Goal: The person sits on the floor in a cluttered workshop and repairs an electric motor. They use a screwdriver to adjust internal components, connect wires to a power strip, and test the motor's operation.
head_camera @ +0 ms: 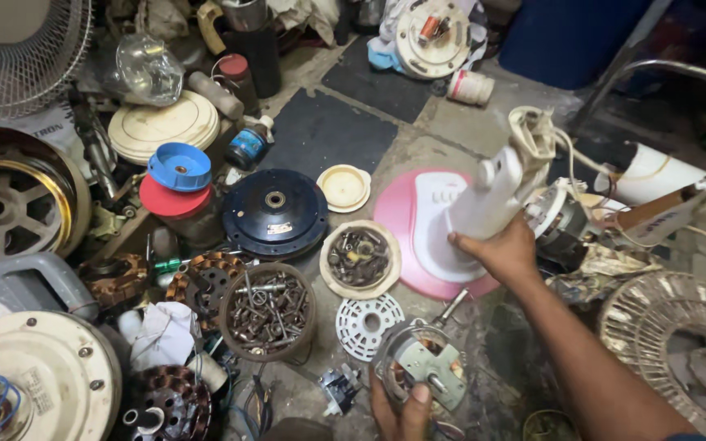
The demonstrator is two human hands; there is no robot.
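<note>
My right hand (pixel 502 251) grips the white stand neck (pixel 490 200) of a table fan, just above its round pink and white base (pixel 406 216) on the floor. A coiled cream cord (pixel 533 135) sits at the top of the neck. My left hand (pixel 402 412), at the bottom edge, holds a small fan motor (pixel 422 367) with a metal shaft sticking up and to the right. Beside the motor lies a white perforated plastic disc (pixel 367 325).
Two bowls of screws and nuts (pixel 270 310) (pixel 359 257), a dark blue round motor cover (pixel 275 212), copper-wound stators (pixel 206 273), a cream lid (pixel 345 188), fan guards (pixel 22 49) (pixel 680 351), a blue container (pixel 565 37) and black mats (pixel 328 131) crowd the concrete floor.
</note>
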